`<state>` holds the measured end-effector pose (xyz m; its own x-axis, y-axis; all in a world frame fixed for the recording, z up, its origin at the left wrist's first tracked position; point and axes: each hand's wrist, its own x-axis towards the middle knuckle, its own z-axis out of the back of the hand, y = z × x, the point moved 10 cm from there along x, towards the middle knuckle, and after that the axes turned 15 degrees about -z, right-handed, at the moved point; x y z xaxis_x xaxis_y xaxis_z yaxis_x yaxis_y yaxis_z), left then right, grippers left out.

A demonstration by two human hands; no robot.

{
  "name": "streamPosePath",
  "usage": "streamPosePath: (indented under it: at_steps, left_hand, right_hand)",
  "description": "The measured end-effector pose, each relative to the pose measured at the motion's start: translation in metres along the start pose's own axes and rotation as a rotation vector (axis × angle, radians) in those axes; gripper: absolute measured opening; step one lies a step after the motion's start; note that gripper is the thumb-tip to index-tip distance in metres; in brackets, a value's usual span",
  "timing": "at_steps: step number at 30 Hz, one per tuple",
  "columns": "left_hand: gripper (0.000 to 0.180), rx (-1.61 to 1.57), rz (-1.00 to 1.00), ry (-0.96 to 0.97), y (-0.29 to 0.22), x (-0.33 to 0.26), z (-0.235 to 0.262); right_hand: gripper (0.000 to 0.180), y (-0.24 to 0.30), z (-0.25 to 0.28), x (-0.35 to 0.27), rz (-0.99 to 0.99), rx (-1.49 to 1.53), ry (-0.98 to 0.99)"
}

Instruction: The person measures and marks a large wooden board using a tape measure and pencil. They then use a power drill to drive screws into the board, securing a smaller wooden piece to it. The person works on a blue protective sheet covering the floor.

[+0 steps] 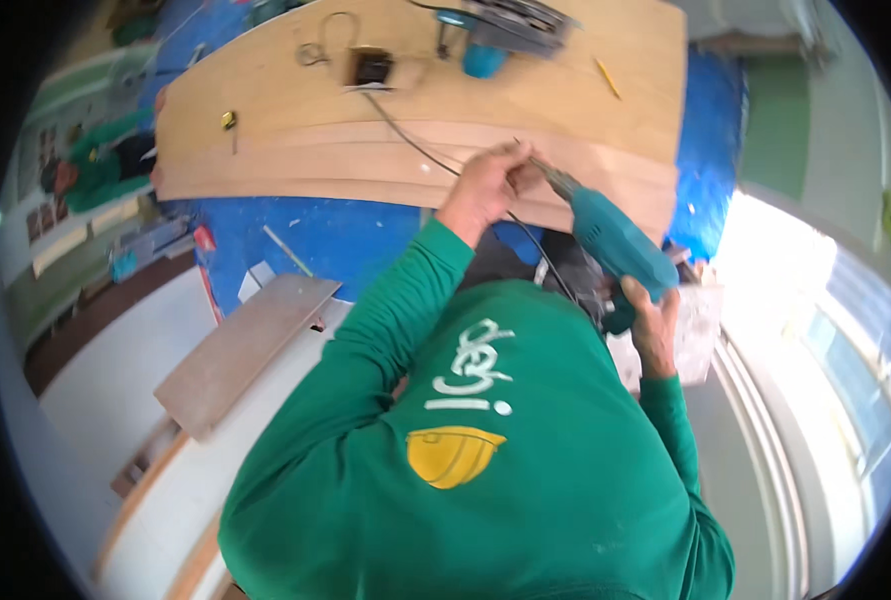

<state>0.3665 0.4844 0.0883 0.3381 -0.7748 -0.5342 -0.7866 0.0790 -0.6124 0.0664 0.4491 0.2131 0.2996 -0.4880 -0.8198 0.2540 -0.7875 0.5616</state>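
Observation:
A teal power drill [610, 235] is in my right hand [655, 325], whose fingers wrap around its handle at the rear. The drill tilts toward the upper left, over the near edge of a large curved wooden panel [265, 85]. My left hand [485, 190] is at the drill's front end, its fingers pinched around the thin bit just ahead of the chuck. Part of the bit is hidden by those fingers. A black cord [410, 140] lies across the panel and passes under my left wrist, down past my front.
On the panel lie a teal and grey power tool [515, 30], a yellow pencil [608, 80], a tape measure [229, 120] and a dark square item [370, 68]. A blue surface [315, 240] is beneath. A brown board [245, 350] rests at left; another person [105, 165] is beyond.

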Motion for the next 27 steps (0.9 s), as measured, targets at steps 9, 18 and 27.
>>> streamPosePath:
  at_steps: [9,18,27]
  left_hand:
    - [0.023,0.381,-0.328,-0.387,-0.153,0.010,0.175]
    - [0.026,1.245,-0.313,-0.112,-0.289,0.178,0.261]
    - [0.023,2.127,-0.459,0.185,-0.261,0.262,0.278]
  right_hand:
    - [0.054,0.024,-0.075,0.036,-0.056,-0.255,-0.072]
    - [0.063,0.024,-0.154,0.043,-0.172,-0.291,-0.180]
    - [0.058,0.032,-0.200,0.043,-0.202,-0.393,-0.269]
